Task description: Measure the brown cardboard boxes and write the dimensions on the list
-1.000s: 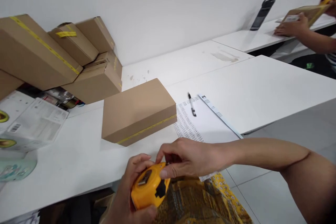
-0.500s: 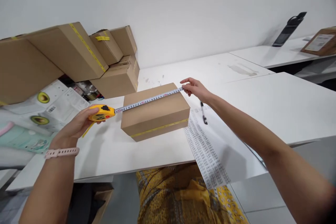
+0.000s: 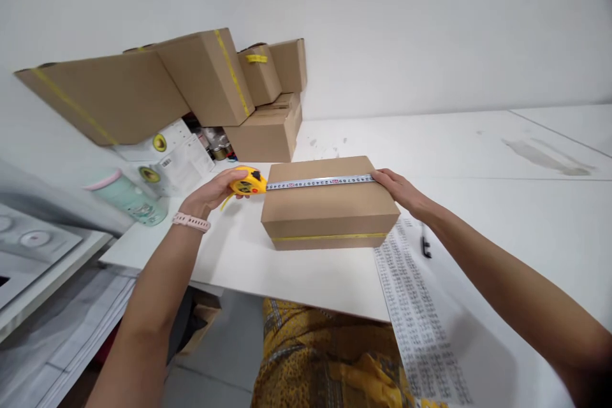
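Note:
A closed brown cardboard box (image 3: 329, 207) with a yellow strip along its near side lies on the white table. My left hand (image 3: 217, 190) is wrapped round a yellow tape measure (image 3: 247, 182) just off the box's left edge. Its pulled-out metal blade (image 3: 320, 182) runs flat across the top of the box. At the right edge of the top, my right hand (image 3: 396, 188) is closed on the blade's end, with its fingers against the box; the fingertips are partly hidden.
Several cardboard boxes (image 3: 205, 80) are stacked at the back left. A mint tumbler (image 3: 129, 197) and avocado-print cartons (image 3: 184, 159) stand below them. Right of the box lie a printed sheet (image 3: 421, 306) and a black pen (image 3: 425, 245). The table's front edge runs close to my lap.
My view has turned left. The tape measure's case has come up against the box's left edge, with less blade showing. My right hand has gone from a light pinch to resting against the box.

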The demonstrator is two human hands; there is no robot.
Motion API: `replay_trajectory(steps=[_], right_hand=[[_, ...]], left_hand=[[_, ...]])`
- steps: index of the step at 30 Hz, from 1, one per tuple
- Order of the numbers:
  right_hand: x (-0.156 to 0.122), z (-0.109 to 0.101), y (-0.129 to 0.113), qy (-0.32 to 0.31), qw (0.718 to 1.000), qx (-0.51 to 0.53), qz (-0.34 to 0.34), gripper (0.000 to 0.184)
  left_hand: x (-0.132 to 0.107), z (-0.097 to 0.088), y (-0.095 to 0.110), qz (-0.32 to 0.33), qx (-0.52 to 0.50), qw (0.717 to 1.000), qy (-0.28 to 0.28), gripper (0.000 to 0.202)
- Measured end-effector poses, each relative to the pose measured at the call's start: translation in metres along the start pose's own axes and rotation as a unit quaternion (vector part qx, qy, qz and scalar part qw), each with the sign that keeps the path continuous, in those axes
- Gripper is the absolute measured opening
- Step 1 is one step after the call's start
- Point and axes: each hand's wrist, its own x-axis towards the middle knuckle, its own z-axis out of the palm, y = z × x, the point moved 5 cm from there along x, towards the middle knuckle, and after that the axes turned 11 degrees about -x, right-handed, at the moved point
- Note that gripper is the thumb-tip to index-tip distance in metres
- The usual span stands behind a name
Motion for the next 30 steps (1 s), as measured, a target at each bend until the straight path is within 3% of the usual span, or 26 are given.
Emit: replay_trajectory(steps=[9, 15, 21, 23, 25, 27, 29, 30], right_hand=[[-0.001, -0.003, 0.0, -0.005, 0.999, -0.034, 0.018, 0.058], [-0.005, -0.01, -0.014, 0.103, 0.985, -0.139, 0.017, 0.044], [0.004, -0.018, -0.017, 0.118, 0.993, 0.0, -0.003, 0.038], [0.008, -0.033, -0.031, 0.143, 0.987, 0.049, -0.055, 0.038], [0.009, -0.045, -0.053, 0.168, 0.976, 0.065, -0.123, 0.038], [0.013, -0.045, -0.077, 0.154, 0.971, 0.046, -0.176, 0.041], [0.021, -0.03, -0.096, 0.089, 0.973, 0.004, -0.212, 0.041], [0.026, -0.018, -0.103, 0.046, 0.973, -0.023, -0.226, 0.04]], left_hand=[[-0.004, 0.001, -0.001, -0.004, 0.004, 1.0, 0.01, 0.055], [-0.006, 0.007, 0.009, -0.009, 0.067, 0.997, 0.024, 0.057], [-0.048, 0.034, 0.038, 0.036, 0.118, 0.992, 0.004, 0.071], [-0.075, 0.053, 0.033, 0.023, 0.113, 0.993, -0.004, 0.073], [-0.106, 0.086, 0.013, -0.029, 0.038, 0.998, -0.041, 0.075], [-0.137, 0.136, -0.019, -0.117, -0.113, 0.98, -0.115, 0.075], [-0.162, 0.193, -0.049, -0.186, -0.255, 0.932, -0.177, 0.077], [-0.168, 0.219, -0.06, -0.19, -0.305, 0.913, -0.192, 0.081]])
